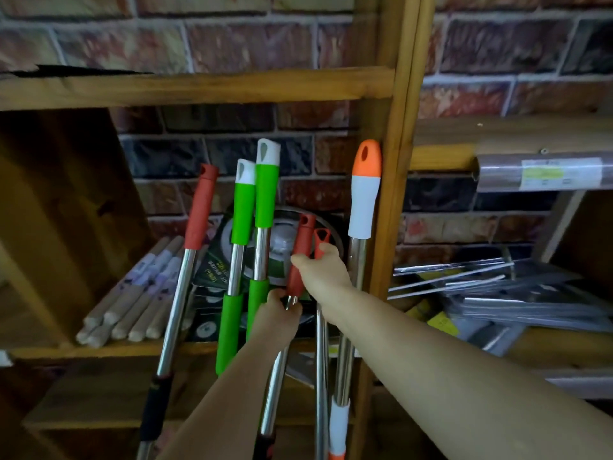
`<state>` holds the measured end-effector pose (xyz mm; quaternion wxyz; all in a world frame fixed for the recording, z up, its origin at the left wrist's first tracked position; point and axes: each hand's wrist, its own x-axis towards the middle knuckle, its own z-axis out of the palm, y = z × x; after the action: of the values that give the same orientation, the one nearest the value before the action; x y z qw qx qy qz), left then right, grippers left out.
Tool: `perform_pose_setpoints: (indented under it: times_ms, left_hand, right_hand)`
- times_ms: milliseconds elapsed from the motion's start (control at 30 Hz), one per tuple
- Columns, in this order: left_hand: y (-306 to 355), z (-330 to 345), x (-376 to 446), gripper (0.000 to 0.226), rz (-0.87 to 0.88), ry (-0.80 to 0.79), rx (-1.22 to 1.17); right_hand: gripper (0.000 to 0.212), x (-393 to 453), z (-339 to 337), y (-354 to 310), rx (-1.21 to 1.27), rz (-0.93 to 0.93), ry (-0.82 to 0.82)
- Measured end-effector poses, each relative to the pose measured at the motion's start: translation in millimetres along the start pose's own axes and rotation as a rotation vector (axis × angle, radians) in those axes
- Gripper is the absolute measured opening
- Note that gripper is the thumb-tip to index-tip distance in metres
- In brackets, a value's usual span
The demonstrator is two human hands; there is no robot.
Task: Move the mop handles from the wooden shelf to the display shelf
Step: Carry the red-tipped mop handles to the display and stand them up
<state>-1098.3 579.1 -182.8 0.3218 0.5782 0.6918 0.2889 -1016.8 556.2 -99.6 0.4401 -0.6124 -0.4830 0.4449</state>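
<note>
With the left hand (281, 313) gripping one red-capped steel mop handle (300, 257) and the right hand (320, 270) curled round its shorter twin (321, 240), both wanted lifting straight clear of the green-gripped handles (262, 207).

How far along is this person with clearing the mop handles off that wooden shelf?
Nothing looks moved yet; the display shelf is not in view. In hand: the left hand grips the steel shaft of a red-capped mop handle, and the right hand holds a second red-capped handle beside it. Still leaning on the wooden shelf: two green-gripped handles, another red-capped one and the orange-and-white handle.
</note>
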Motion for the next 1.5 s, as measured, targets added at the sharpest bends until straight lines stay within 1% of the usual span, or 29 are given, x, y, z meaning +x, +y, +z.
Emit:
perform_pose_setpoints:
  times_ms: [133, 367, 433, 567, 667, 767, 867, 967, 1133, 1233, 1300, 1400, 1500]
  left_hand:
    - [-4, 7, 6, 0.049, -0.049, -0.020, -0.048]
    - [-5, 15, 18, 0.047, -0.024, 0.022, -0.055]
    - [-7, 16, 16, 0.042, 0.009, 0.033, -0.025]
    - [-10, 5, 4, 0.018, 0.081, 0.045, 0.040]
    - [-7, -11, -10, 0.017, 0.094, 0.048, 0.088]
    - [-2, -27, -31, 0.020, 0.073, 0.035, 0.007]
    - [-2, -40, -53, 0.016, 0.079, 0.005, -0.060]
    - [-2, -55, -72, 0.017, 0.067, -0.024, -0.101]
    - [0, -86, -103, 0.021, 0.044, -0.093, -0.150]
    - [3, -106, -117, 0.020, 0.072, -0.137, -0.036]
    - [5, -119, -124, 0.023, 0.077, -0.179, 0.016]
    - [6, -131, -136, 0.033, 0.066, -0.216, 0.007]
    - [2, -141, -152, 0.044, 0.075, -0.191, -0.012]
  right_hand:
    - [0.057, 2, -4, -4, -0.008, -0.013, 0.011]
    - [0.053, 5, -7, -3, -0.019, -0.039, 0.020]
    - [0.057, 5, -5, -1, -0.031, -0.041, 0.021]
    - [0.061, 2, 0, -1, -0.036, -0.048, 0.029]
    - [0.066, -4, 2, -7, -0.002, -0.048, 0.024]
    - [0.070, -14, 5, -17, 0.049, -0.040, -0.008]
    - [0.056, -25, 9, -29, 0.082, -0.047, -0.036]
    - [0.050, -40, 11, -40, 0.134, -0.027, -0.117]
    - [0.003, -66, 8, -61, 0.136, -0.085, -0.227]
    - [0.002, -80, 5, -69, 0.075, -0.118, -0.275]
    - [0.003, -89, 5, -72, 0.049, -0.129, -0.306]
    - [0.004, -102, 8, -77, 0.045, -0.148, -0.335]
    - [0.004, -117, 11, -81, 0.053, -0.170, -0.373]
